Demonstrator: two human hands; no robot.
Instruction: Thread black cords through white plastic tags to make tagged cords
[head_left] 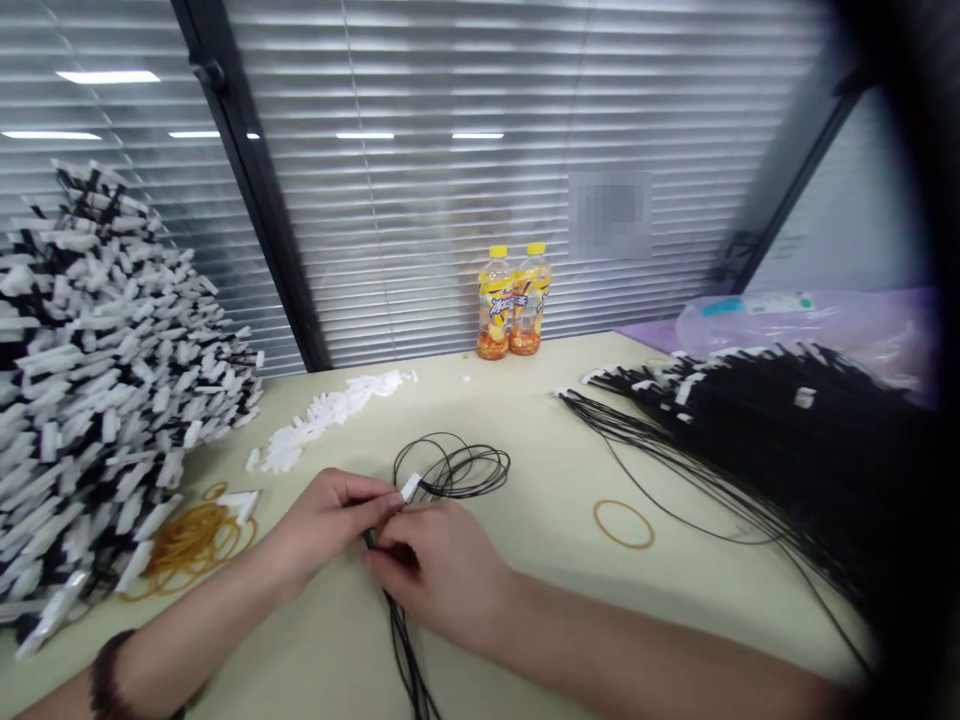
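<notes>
My left hand (334,522) and my right hand (435,570) meet over the table, close together. The left fingertips pinch a small white plastic tag (410,488) at the end of a thin black cord (401,630). My right hand grips that cord just below the tag, and the cord's lower length hangs toward me. Behind the tag lies a loose coil of black cord (457,470). A scatter of white plastic tags (322,418) lies beyond my left hand. Part of the cord is hidden by my fingers.
A tall heap of black cords with white tags (97,380) stands at the left, beside yellow rubber bands (191,545). Another black cord heap (750,420) lies right, near one rubber band (624,524). Two juice bottles (510,305) stand against the window blinds (450,170).
</notes>
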